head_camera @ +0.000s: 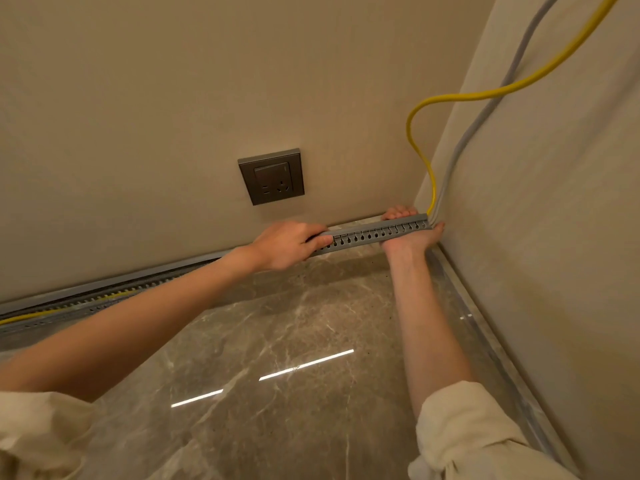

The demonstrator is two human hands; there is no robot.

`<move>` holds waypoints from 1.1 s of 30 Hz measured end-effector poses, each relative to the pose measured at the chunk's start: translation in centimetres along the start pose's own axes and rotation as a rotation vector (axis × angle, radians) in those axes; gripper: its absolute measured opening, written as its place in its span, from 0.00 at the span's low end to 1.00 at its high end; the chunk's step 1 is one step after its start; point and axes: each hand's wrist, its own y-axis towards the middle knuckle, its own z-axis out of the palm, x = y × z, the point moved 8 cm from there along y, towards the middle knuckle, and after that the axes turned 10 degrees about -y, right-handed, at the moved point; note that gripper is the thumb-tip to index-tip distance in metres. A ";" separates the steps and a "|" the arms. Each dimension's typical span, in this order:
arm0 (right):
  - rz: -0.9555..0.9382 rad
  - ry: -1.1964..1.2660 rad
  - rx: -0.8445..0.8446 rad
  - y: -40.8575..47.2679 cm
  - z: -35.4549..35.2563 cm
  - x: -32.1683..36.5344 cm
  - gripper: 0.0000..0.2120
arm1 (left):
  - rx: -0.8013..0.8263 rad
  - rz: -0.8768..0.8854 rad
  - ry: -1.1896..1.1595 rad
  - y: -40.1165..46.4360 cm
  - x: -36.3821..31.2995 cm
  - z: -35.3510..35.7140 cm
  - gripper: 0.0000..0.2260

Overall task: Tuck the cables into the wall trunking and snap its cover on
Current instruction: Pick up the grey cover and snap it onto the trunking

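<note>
- The grey slotted trunking (375,234) is laid along the foot of the back wall (156,116), and its right end reaches the corner with the side wall (554,237).
- The trunking is gripped by both hands. The left hand (285,245) is curled over the top, with the thumb on the slotted front face, a little left of the middle of the visible piece.
- The right hand (410,233) is placed at the corner end. Its palm is under or in front of the trunking and its fingers (398,213) are wrapped over the back edge, so this end is clamped.
- It is judged that the hands are set well apart so that the piece is kept straight and pressed toward the wall while the cables are settled inside.
- The yellow cable (420,157) and the grey cable (460,147) come down in the corner and enter the trunking at its right end, just beside the right hand.
- Further left, the channel is seen open, with the yellow cable lying in it. It cannot be told whether a cover is already on the part between the hands.
- A wall socket (271,176) is above the trunking, well apart from it.
- The floor (277,341) is polished stone, so the piece could slide if it is not held firmly.
</note>
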 end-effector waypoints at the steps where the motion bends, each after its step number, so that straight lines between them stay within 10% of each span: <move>1: 0.001 -0.018 -0.004 0.0 0.0 0.0 0.30 | 0.010 0.007 0.050 0.1 -0.1 0.1 0.15; 19: -0.004 -0.058 -0.018 -1.3 -0.8 -0.3 0.31 | -0.011 -0.017 -0.166 2.6 -4.5 1.9 0.10; 33: 0.035 -0.107 -0.246 -1.5 -1.5 -0.5 0.28 | -0.156 0.258 0.110 1.6 -4.9 2.2 0.14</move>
